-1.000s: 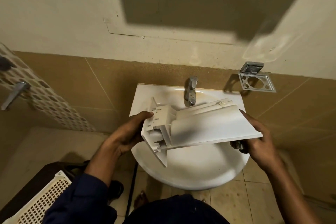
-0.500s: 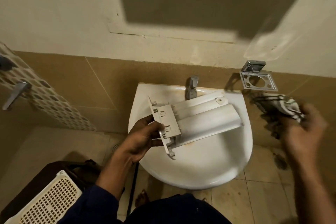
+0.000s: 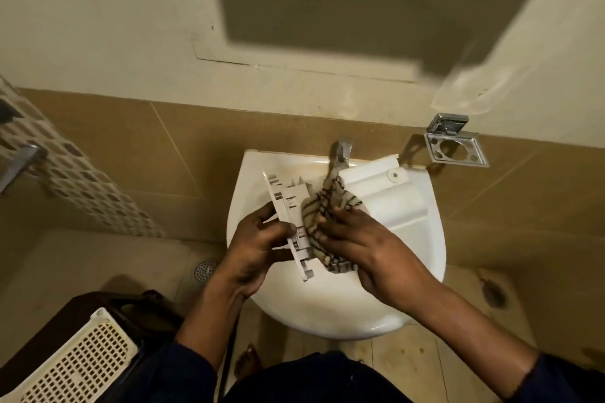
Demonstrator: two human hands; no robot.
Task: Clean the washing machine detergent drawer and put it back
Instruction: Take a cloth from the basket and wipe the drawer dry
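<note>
The white plastic detergent drawer (image 3: 383,196) lies across the white sink basin (image 3: 343,311), its ribbed front end toward the left. My left hand (image 3: 258,249) grips that front end from the left side. My right hand (image 3: 363,245) holds a beige cloth with dark stripes (image 3: 327,206) and presses it onto the drawer just right of the front panel. The cloth drapes over the drawer's middle, hiding part of it. The drawer's far end reaches under the tap (image 3: 342,150).
A chrome holder (image 3: 455,147) is fixed to the tiled wall right of the sink. A white lattice basket (image 3: 75,363) on a dark stand sits at lower left. A floor drain (image 3: 204,270) lies left of the basin. A metal handle (image 3: 19,163) sticks out at far left.
My right hand left the drawer's right end, picked up the striped cloth at the right, and brought it onto the drawer. My left hand kept holding the front end.
</note>
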